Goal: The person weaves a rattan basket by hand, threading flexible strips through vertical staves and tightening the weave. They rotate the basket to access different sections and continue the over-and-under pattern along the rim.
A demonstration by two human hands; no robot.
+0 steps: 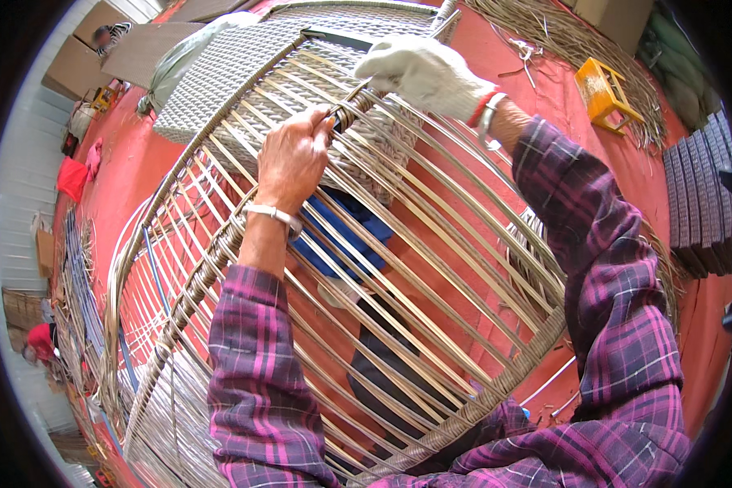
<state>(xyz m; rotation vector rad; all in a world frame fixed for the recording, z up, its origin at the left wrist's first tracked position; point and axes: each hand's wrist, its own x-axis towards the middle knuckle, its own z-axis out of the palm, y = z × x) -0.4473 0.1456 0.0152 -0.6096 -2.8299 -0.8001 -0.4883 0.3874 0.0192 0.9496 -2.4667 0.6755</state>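
A large woven furniture frame lies before me, strung with long pale rattan-like strands. A crossbar wrapped in brownish strand runs up through its middle. My bare left hand is closed around this bar near its upper part, fingertips beside a short dark section of it. My right hand, in a white knitted glove, is just above and to the right, closed beside the bar's upper end. Whatever its fingers hold is hidden by the glove. A dark flat bar shows at the frame's far edge.
A finished grey woven piece stands just beyond the frame. A yellow stool and bundles of loose strands are at far right, with stacked dark woven panels nearer. Other people are at the far left. Blue cloth shows beneath the strands.
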